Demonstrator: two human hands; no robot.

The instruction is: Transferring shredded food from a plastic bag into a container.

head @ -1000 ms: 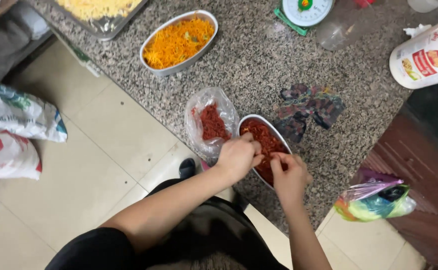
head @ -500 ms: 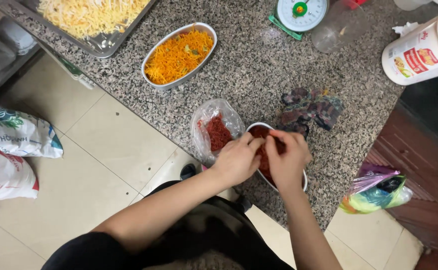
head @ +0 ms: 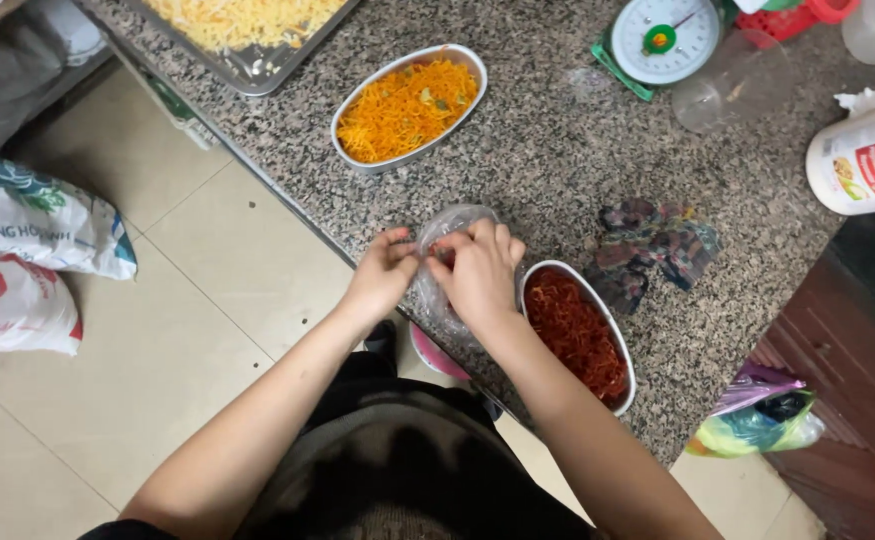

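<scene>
Both hands meet over a clear plastic bag (head: 446, 226) at the near edge of the granite counter (head: 558, 170). My left hand (head: 383, 272) pinches the bag's left side. My right hand (head: 478, 272) grips its top and covers most of it, so the bag's contents are hidden. Just right of my right hand sits an oval metal dish of red shredded food (head: 580, 330), close to the counter's edge.
An oval metal dish of orange shreds (head: 408, 105) and a tray of yellow shreds (head: 243, 25) lie farther back. A kitchen scale (head: 666, 38), clear cup (head: 726, 92), white canister (head: 866, 158) and patterned cloth (head: 653, 245) stand right. Sacks (head: 28, 250) lie on the floor.
My hands left the red dish and moved left onto the plastic bag, which they now hold closed; the red contents of the bag are no longer visible.
</scene>
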